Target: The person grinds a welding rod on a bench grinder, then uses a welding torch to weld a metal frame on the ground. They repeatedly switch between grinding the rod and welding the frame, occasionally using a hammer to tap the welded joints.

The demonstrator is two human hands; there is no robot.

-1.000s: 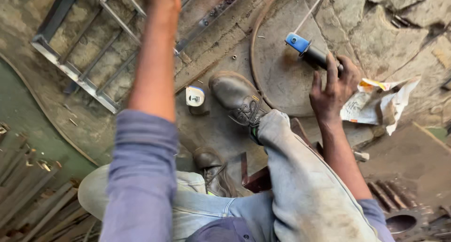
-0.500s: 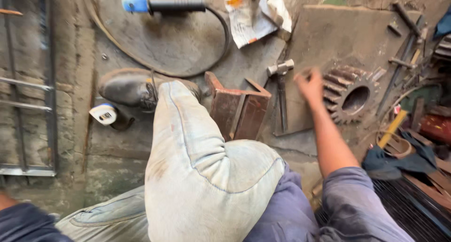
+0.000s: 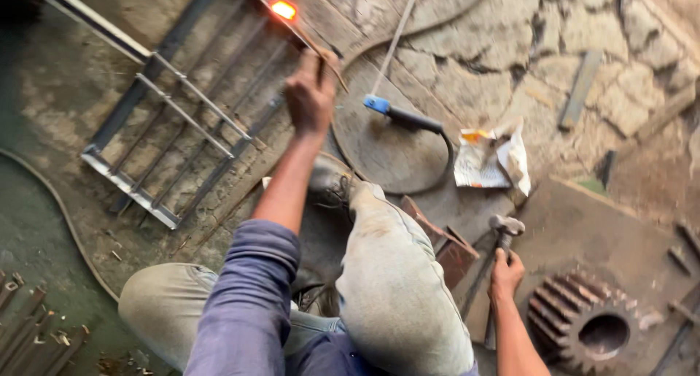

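My left hand (image 3: 310, 91) reaches forward and grips a thin rod (image 3: 313, 40) whose far tip glows orange (image 3: 284, 10) on a metal grille frame (image 3: 182, 121). My right hand (image 3: 505, 272) is closed around the handle of a hammer (image 3: 503, 226), low on the right beside a large rusty gear (image 3: 580, 321). A blue-ended electrode holder with a black grip (image 3: 405, 115) lies on a round metal plate (image 3: 386, 139) between my hands. My knee in pale trousers (image 3: 394, 274) fills the centre.
A crumpled paper packet (image 3: 492, 157) lies right of the round plate. Rusty steel blocks (image 3: 445, 241) sit beside my knee. My shoe (image 3: 328, 179) rests by the plate. Metal scraps (image 3: 29, 332) lie at the lower left. Stone paving spreads behind.
The view swung left again. My right hand has closed on the hammer handle. My left hand went forward holding a rod with a glowing tip on the grille.
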